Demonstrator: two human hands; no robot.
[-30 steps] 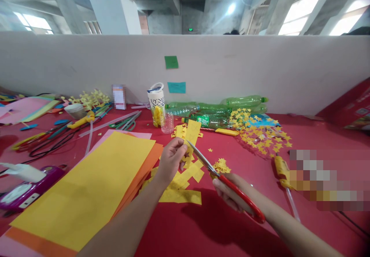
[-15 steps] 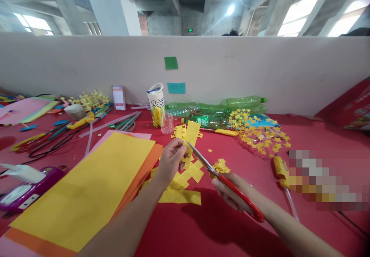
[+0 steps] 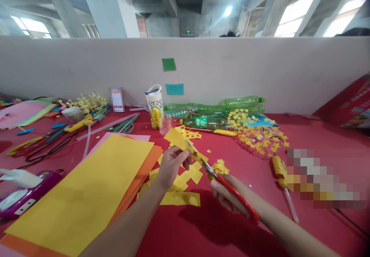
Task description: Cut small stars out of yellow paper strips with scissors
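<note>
Between thumb and fingers, my left hand (image 3: 173, 164) pinches a yellow paper strip (image 3: 177, 138) with star-shaped cutouts. My right hand (image 3: 228, 193) is wrapped round the red handles of the scissors (image 3: 235, 195), whose blades lie against the strip and point up and left. Yellow paper pieces (image 3: 182, 198) are scattered on the red table below my left hand. A small heap of yellow stars (image 3: 220, 167) lies just behind my right hand, with a single star (image 3: 208, 151) near it.
Stacked yellow sheets (image 3: 86, 187) and a purple power strip (image 3: 31, 195) lie left. Green bottles (image 3: 214, 122), a white cup (image 3: 154, 100) and a star pile (image 3: 260, 137) stand or lie behind. A yellow glue gun (image 3: 280, 170) lies right; a grey partition (image 3: 216, 68) borders the back.
The yellow strip has turned from nearly upright to slanting up and left, and now lies along the scissor blades. The whole view has shifted slightly.
</note>
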